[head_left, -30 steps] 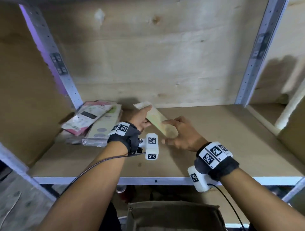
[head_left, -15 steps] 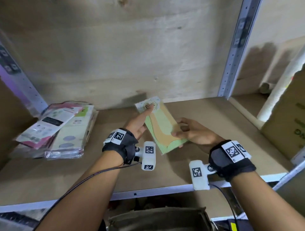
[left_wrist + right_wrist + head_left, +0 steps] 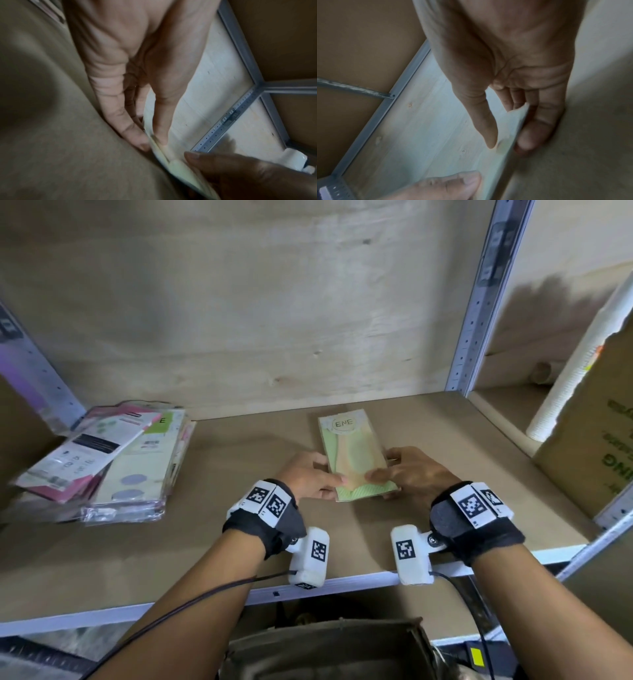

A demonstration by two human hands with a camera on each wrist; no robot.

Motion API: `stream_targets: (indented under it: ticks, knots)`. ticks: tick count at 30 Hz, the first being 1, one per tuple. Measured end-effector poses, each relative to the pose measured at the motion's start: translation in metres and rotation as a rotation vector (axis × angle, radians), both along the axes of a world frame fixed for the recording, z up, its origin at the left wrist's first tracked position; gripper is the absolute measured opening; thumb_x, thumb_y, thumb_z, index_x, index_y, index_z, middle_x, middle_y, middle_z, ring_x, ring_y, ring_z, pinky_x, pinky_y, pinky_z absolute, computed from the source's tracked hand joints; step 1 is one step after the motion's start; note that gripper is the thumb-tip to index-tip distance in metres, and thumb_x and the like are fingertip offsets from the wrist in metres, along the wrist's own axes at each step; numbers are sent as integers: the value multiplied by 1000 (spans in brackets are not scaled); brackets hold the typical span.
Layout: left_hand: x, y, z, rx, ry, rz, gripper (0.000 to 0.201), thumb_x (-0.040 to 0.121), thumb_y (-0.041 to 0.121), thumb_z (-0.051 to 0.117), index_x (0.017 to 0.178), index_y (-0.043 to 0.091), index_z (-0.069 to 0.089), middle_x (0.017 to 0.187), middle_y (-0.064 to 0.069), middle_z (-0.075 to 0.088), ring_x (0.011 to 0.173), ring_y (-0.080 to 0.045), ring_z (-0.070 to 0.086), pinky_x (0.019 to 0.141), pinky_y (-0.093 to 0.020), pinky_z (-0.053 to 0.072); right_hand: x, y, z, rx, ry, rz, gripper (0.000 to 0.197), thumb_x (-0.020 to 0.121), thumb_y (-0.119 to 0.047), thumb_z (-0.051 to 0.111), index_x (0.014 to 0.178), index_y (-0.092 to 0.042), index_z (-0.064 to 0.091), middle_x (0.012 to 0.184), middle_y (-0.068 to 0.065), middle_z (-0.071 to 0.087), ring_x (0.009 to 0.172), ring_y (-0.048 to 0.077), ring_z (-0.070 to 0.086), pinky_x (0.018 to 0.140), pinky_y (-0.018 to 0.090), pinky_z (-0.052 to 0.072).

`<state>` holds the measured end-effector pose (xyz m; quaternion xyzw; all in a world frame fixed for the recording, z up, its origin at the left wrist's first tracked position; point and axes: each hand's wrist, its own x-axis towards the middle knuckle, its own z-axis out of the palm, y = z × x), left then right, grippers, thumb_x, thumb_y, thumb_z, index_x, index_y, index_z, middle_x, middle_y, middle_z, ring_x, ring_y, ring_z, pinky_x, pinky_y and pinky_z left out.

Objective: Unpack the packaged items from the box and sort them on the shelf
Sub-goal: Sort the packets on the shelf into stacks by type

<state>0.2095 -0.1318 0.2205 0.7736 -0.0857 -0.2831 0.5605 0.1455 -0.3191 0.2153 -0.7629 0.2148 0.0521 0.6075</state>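
Note:
A flat green-and-orange package (image 3: 354, 453) sits low over the shelf board (image 3: 205, 546), its long side pointing at the back wall. My left hand (image 3: 310, 479) pinches its near left edge. In the left wrist view the thumb is on top of the package (image 3: 181, 169) and the fingers (image 3: 137, 140) are under it. My right hand (image 3: 411, 474) pinches the near right edge. In the right wrist view its thumb is on top of the package edge (image 3: 513, 135), with fingers (image 3: 532, 139) beneath. An open cardboard box (image 3: 329, 648) stands below the shelf's front edge.
A stack of flat sealed packages (image 3: 113, 460) lies at the shelf's left end. Right of the grey upright (image 3: 479, 313) stand a large cardboard box (image 3: 589, 440) and a white roll (image 3: 575, 361). Bare board shows between the stack and my hands.
The package has turned from a slant to straight and come down to the board. Both hands have slid to its near end, one on each side.

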Motion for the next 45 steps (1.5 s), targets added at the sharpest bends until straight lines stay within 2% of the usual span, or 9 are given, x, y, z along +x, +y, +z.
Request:
stream_targets:
  ticks: [5, 7, 13, 18, 25, 29, 35, 39, 45]
  knots:
    - [1, 2, -1, 59, -35, 65, 81, 76, 10, 85, 143, 1, 42, 115, -15, 61, 83, -21, 70, 66, -27, 62, 0, -1, 5, -328, 32, -5, 46, 76, -27, 83, 116, -16, 64, 104, 1, 68, 101, 21, 65, 87, 36, 55]
    - [3, 5, -1, 101, -68, 73, 82, 76, 17, 86, 144, 3, 43, 119, -12, 59, 86, -20, 69, 69, -30, 62, -2, -1, 5, -409, 25, -1, 54, 74, -32, 84, 120, -11, 65, 96, -3, 67, 98, 18, 64, 86, 31, 50]
    - [4, 4, 1, 102, -114, 126, 63, 85, 14, 77, 138, -2, 48, 118, -18, 64, 86, -22, 70, 70, -29, 63, -7, -1, 6, -451, 5, 33, 60, 75, -35, 83, 128, -14, 64, 106, 1, 71, 98, 15, 66, 77, 26, 49]
    - [4, -9, 2, -14, -69, 129, 40, 88, 3, 71, 125, -4, 59, 110, -17, 71, 80, -19, 71, 74, -33, 63, -4, -9, 7, -324, -3, 47, 73, 76, -26, 83, 140, -12, 51, 116, 6, 68, 109, 23, 65, 103, 42, 49]
    - [14, -47, 1, -65, -63, 112, 27, 89, -1, 67, 116, -1, 62, 106, -16, 71, 81, -21, 69, 74, -32, 63, -3, -44, 5, -245, -28, -20, 73, 79, -18, 82, 142, -12, 45, 104, 0, 68, 102, 22, 66, 99, 41, 52]
    - [20, -78, 2, -65, -30, 79, 24, 91, -2, 62, 115, -5, 62, 97, -13, 69, 81, -23, 69, 75, -34, 63, -8, -68, 4, -242, -45, -94, 74, 79, -18, 82, 142, -12, 44, 113, 6, 69, 107, 24, 66, 102, 44, 49]
    - [22, -117, 2, -94, 9, 19, 8, 92, -5, 59, 97, -1, 61, 96, -18, 70, 82, -25, 71, 71, -31, 62, -12, -93, 3, -261, -77, -179, 67, 81, -19, 80, 139, -10, 48, 94, -5, 64, 95, 17, 64, 87, 30, 49]
    - [24, -136, 0, -146, 73, 35, 10, 91, -8, 55, 89, 2, 59, 91, -18, 70, 79, -25, 71, 71, -34, 62, -11, -106, -1, -288, -68, -233, 62, 82, -26, 79, 136, -15, 52, 115, 3, 66, 108, 22, 65, 102, 41, 49]
    - [25, -144, 0, -133, 57, 42, 14, 90, -3, 62, 104, -2, 61, 104, -22, 70, 91, -28, 72, 77, -38, 63, -13, -113, -4, -342, -77, -243, 54, 85, -29, 75, 134, -16, 55, 122, 5, 66, 112, 23, 63, 103, 43, 49]
